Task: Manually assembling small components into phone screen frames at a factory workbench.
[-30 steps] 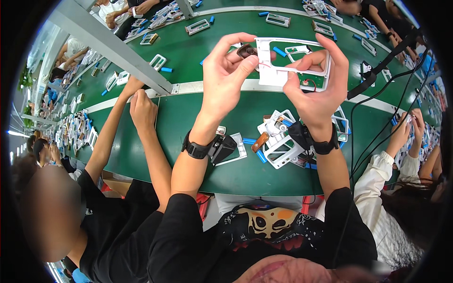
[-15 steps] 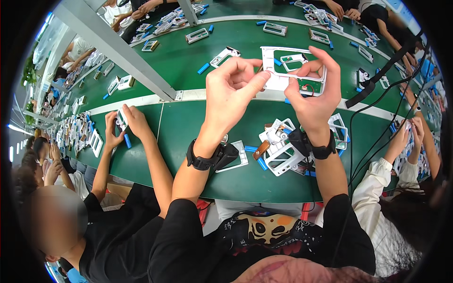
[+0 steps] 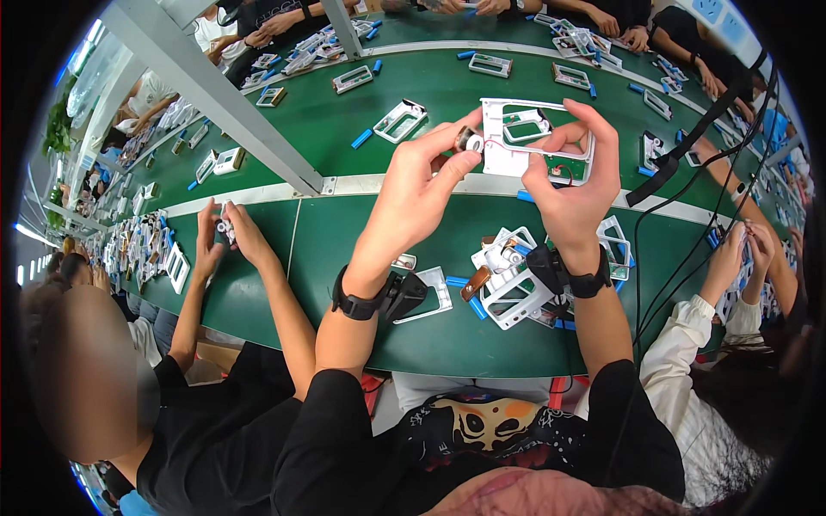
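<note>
Above the metal rail, my right hand [image 3: 575, 191] is closed on a white rectangular plastic frame [image 3: 506, 160], thumb on its lower edge and fingers reaching behind. A large opening takes up much of the frame, and a thin red wire [image 3: 561, 178] shows at its lower right. My left hand [image 3: 420, 191] pinches a small round part [image 3: 470, 141], dark and metallic with a white face, right beside the frame's left side. Whether the part touches the frame, I cannot tell.
Below my hands, a pile of white frames [image 3: 520, 297] and blue cylinders [image 3: 477, 308] lies on the green table [image 3: 413, 348]. Another frame [image 3: 437, 292] lies by my left wrist. A grey post [image 3: 232, 112] rises at left; black cables [image 3: 641, 284] hang at right. Co-workers' hands [image 3: 231, 232] work nearby.
My left hand has turned, and the round part now shows between its fingers. The frame has sunk slightly in view. Pieces beyond the rail have shifted a little to the left.
</note>
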The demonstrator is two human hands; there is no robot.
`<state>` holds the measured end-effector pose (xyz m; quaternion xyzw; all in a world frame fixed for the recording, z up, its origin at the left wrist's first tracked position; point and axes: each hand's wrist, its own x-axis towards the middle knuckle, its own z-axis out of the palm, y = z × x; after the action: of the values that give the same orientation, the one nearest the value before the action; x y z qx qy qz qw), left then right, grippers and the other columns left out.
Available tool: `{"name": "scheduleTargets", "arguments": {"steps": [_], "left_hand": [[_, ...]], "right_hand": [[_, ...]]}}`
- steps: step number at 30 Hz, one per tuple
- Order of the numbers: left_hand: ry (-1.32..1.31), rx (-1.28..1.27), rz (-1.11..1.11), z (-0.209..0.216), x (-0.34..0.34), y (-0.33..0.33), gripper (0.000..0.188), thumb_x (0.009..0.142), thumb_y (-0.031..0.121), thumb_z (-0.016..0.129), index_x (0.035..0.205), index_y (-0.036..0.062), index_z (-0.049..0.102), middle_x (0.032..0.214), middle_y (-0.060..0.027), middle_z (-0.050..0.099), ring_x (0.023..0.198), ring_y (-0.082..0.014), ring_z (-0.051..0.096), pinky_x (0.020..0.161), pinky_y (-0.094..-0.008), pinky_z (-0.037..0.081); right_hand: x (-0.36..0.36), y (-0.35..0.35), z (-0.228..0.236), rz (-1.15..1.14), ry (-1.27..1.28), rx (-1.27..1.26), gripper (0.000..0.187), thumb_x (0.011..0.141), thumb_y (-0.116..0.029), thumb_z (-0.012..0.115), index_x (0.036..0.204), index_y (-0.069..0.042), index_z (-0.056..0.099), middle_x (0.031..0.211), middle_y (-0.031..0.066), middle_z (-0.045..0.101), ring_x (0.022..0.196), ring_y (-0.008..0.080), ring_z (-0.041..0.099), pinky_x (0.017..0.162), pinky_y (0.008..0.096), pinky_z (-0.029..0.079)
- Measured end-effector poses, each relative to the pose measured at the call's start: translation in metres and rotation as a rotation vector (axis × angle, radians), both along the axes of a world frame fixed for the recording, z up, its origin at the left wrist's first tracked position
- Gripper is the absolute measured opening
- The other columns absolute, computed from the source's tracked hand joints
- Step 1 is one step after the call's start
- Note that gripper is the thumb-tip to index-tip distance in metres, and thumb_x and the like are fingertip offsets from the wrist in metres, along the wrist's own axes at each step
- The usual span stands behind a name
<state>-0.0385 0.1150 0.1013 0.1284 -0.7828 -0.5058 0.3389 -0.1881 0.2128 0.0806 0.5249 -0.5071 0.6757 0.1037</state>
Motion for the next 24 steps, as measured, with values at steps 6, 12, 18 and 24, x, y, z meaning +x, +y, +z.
{"name": "scheduleTargets", "arguments": {"steps": [6, 12, 18, 24], "left_hand": [[-0.024, -0.127, 0.132, -0.007, -0.004, 0.001, 0.035, 0.095, 0.011, 0.052, 0.128, -0.0028, 0.054, 0.079, -0.0091, 0.056, 0.065, -0.0151, 0.051, 0.062, -0.0301, 0.044], [-0.031, -0.296, 0.263, -0.004, -0.002, 0.000, 0.034, 0.096, 0.011, 0.051, 0.126, -0.0025, 0.055, 0.072, -0.0126, 0.058, 0.059, -0.0193, 0.053, 0.058, -0.0316, 0.044], [0.016, -0.327, 0.353, -0.003, -0.003, 0.004, 0.030, 0.093, 0.011, 0.056, 0.119, -0.0038, 0.060, 0.065, -0.0127, 0.059, 0.053, -0.0164, 0.052, 0.053, -0.0310, 0.043], [0.106, -0.161, 0.387, -0.007, -0.007, 0.004, 0.025, 0.090, 0.012, 0.063, 0.107, -0.0050, 0.066, 0.059, -0.0119, 0.058, 0.051, -0.0107, 0.052, 0.050, -0.0270, 0.043]], "right_hand": [[0.003, -0.002, -0.005, 0.055, 0.061, 0.023, 0.058, 0.067, 0.011, 0.062, 0.122, 0.001, 0.048, 0.080, 0.0045, 0.054, 0.075, 0.0130, 0.059, 0.075, 0.0265, 0.049], [0.011, -0.007, -0.009, 0.106, 0.017, -0.012, 0.065, 0.066, 0.011, 0.062, 0.127, 0.000, 0.044, 0.078, 0.0049, 0.053, 0.075, 0.0146, 0.060, 0.072, 0.0274, 0.050], [0.009, -0.007, -0.014, 0.044, 0.101, -0.020, 0.070, 0.065, 0.011, 0.064, 0.130, -0.001, 0.041, 0.078, 0.0058, 0.054, 0.073, 0.0166, 0.063, 0.071, 0.0275, 0.051], [0.006, -0.008, -0.018, 0.023, 0.158, 0.003, 0.071, 0.064, 0.011, 0.066, 0.130, -0.001, 0.041, 0.078, 0.0053, 0.055, 0.073, 0.0177, 0.065, 0.071, 0.0278, 0.051]]}}
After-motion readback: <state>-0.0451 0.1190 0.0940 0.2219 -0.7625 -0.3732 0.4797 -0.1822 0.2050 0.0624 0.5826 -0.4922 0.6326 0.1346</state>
